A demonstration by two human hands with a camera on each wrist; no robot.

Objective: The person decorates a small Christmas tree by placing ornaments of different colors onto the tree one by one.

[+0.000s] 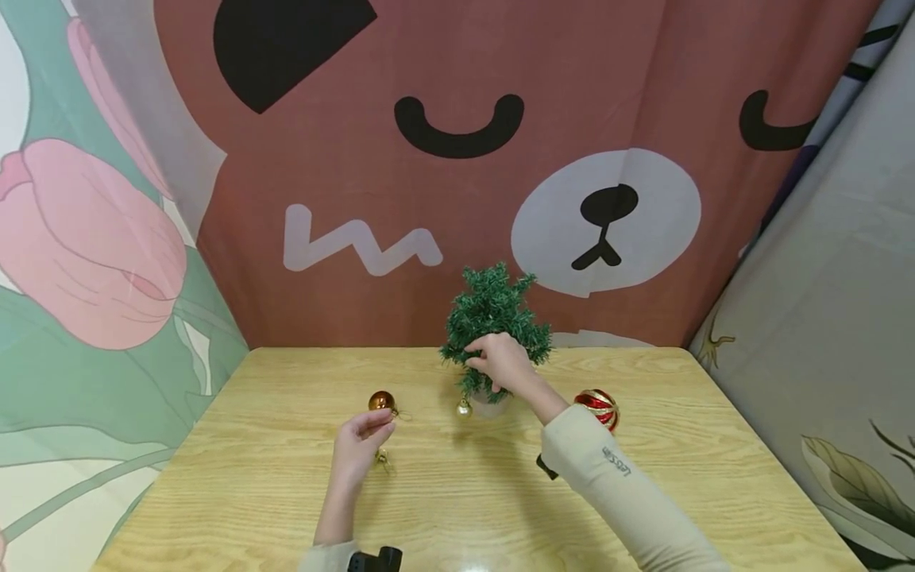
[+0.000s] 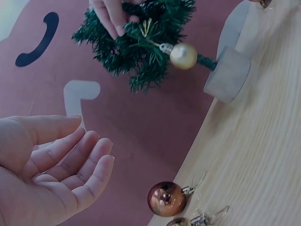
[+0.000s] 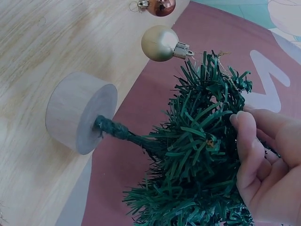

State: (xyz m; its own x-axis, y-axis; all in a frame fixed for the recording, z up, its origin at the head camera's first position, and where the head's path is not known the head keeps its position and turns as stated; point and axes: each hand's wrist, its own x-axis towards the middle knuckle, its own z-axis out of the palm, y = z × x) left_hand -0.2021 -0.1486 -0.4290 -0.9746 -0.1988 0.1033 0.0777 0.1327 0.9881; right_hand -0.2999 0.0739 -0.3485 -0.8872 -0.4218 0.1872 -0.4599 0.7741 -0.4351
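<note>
A small artificial Christmas tree (image 1: 489, 306) with a pale round base (image 3: 70, 113) stands toward the back of the table. From a low branch hangs a matte gold ball ornament (image 1: 464, 409), its thin gold string running into the needles. My right hand (image 1: 503, 361) is at the tree's front; in the right wrist view its thumb and index finger pinch a green branch tip near that string. Left of the tree, my left hand (image 1: 357, 449) hovers with loosely bent fingers and holds nothing. Beyond its fingertips lies a shiny copper ball ornament (image 1: 382, 400).
Another ornament (image 1: 383, 458) lies beside the left hand, mostly hidden behind it in the head view. A red and gold striped ball (image 1: 599, 407) rests right of the tree, partly behind the right forearm. Printed curtains (image 1: 457, 191) enclose the wooden table (image 1: 236, 477).
</note>
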